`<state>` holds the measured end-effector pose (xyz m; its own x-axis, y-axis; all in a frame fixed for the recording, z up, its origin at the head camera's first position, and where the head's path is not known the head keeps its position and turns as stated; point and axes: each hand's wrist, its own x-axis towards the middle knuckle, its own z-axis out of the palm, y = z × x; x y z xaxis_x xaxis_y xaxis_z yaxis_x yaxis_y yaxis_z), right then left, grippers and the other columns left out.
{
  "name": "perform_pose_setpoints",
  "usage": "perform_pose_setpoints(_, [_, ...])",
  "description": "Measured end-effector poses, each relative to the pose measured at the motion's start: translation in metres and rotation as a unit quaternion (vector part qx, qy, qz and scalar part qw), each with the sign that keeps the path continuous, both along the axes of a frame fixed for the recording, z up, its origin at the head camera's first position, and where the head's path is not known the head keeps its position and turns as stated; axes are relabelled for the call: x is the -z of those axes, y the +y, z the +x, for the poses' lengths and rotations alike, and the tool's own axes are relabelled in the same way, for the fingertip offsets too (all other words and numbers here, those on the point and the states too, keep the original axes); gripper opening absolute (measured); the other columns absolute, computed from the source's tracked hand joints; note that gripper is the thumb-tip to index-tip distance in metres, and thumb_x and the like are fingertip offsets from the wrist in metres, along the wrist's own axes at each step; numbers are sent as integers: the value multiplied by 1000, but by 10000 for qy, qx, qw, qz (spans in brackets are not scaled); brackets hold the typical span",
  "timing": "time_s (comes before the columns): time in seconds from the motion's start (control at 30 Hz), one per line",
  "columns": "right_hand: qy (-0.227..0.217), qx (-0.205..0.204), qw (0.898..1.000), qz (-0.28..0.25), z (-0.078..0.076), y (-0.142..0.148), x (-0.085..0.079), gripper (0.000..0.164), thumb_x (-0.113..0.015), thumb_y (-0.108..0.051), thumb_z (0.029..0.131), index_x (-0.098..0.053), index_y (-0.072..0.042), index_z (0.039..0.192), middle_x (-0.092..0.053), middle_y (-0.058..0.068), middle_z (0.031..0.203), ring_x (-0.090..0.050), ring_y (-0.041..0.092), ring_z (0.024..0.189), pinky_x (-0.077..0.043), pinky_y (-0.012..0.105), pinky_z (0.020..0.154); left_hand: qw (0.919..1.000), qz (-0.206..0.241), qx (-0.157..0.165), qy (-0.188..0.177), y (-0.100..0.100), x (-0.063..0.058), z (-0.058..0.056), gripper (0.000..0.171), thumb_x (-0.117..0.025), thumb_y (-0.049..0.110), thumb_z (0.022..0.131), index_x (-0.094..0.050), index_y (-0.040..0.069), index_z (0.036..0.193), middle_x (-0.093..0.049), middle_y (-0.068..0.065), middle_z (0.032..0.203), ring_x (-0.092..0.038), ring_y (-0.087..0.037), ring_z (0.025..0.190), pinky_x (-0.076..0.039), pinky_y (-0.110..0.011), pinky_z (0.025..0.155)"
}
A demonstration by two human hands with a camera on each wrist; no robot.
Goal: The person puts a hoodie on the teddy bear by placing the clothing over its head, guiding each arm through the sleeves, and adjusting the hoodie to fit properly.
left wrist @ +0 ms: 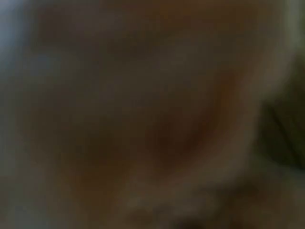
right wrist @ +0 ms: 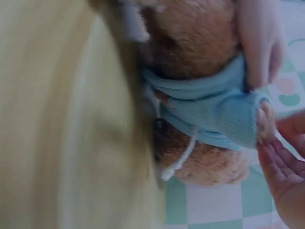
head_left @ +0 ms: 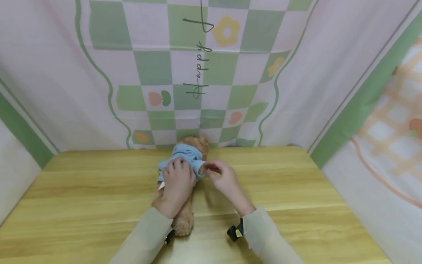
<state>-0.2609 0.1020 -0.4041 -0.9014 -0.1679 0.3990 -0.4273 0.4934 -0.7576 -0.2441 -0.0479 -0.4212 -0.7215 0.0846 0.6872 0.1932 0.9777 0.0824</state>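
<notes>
Nearest the camera, two pale sleeves reach forward over the wooden table [head_left: 296, 190], whose yellow planks run side to side with a smooth, faintly glossy grain. Between the forearms lies the plush toy [head_left: 183, 220], a tan, curly-furred stuffed animal lying lengthwise, its long axis pointing straight away from the person, legs towards them and head towards the backdrop.

The left hand [head_left: 178, 181] lies directly on top of the toy's body, fingers spread and bent over the light blue garment [head_left: 184, 154], pressing it against the fur. The right hand [head_left: 221, 178] sits just to the right of the toy, so the garment's sleeve lies immediately to its left; thumb and fingertips come together at the sleeve opening. In the right wrist view the fingers [right wrist: 281, 167] touch the plush paw [right wrist: 265, 121] poking from the soft knitted blue sleeve, though whether they truly pinch it is hard to say. A white drawstring [right wrist: 183, 157] hangs from the garment. The left wrist view is a brown blur.

Beyond stands a cloth backdrop [head_left: 211, 73], checked green and white with flowers.
</notes>
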Motion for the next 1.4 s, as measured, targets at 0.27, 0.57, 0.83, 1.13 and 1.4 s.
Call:
perform_pose_setpoints(0.27, [1112, 596, 9913, 379, -13, -5, 11, 3, -70, 0, 80, -68, -2, 79, -72, 11, 82, -69, 23, 77, -57, 32, 68, 9997, -93, 179, 169, -1, 6, -1, 18, -67, 23, 86, -63, 5, 88, -59, -15, 101, -57, -33, 94, -48, -48, 73])
perform_pose_setpoints(0.57, [-450, 1124, 9919, -397, -39, 0, 15, 8, -68, -2, 84, -63, 3, 80, -68, 17, 80, -61, 17, 71, -49, 21, 62, 9994, -277, 71, 177, 1, 5, 1, 20, -69, 28, 86, -62, 10, 90, -61, -13, 102, -59, -32, 93, -50, -46, 71])
perform_pose_setpoints(0.83, [-456, 624, 9969, -119, -14, -12, -10, 6, -64, -3, 88, -64, 2, 84, -65, 16, 79, -56, 14, 69, -45, 20, 59, 9932, 95, 52, -1158, 4, -8, -1, 56, -72, 54, 76, -61, 30, 125, -57, -15, 114, -56, -39, 105, -48, -58, 78])
perform_pose_setpoints(1.13, [-764, 951, 9919, -348, -26, 3, 2, 7, -64, 3, 85, -61, 6, 80, -64, 19, 78, -53, 6, 63, -46, 18, 59, 9910, 219, -32, -1317, -2, -7, 2, 42, -75, 38, 80, -65, 29, 119, -55, -12, 119, -53, -36, 109, -48, -55, 80])
perform_pose_setpoints(1.4, [-955, 1134, 9889, -89, -37, 12, 15, 4, -61, 3, 88, -61, 5, 84, -64, 18, 83, -59, 16, 71, -49, 22, 64, 9896, 266, -33, -1416, 4, -5, 3, 49, -73, 40, 81, -62, 25, 126, -53, -13, 122, -52, -33, 112, -48, -53, 79])
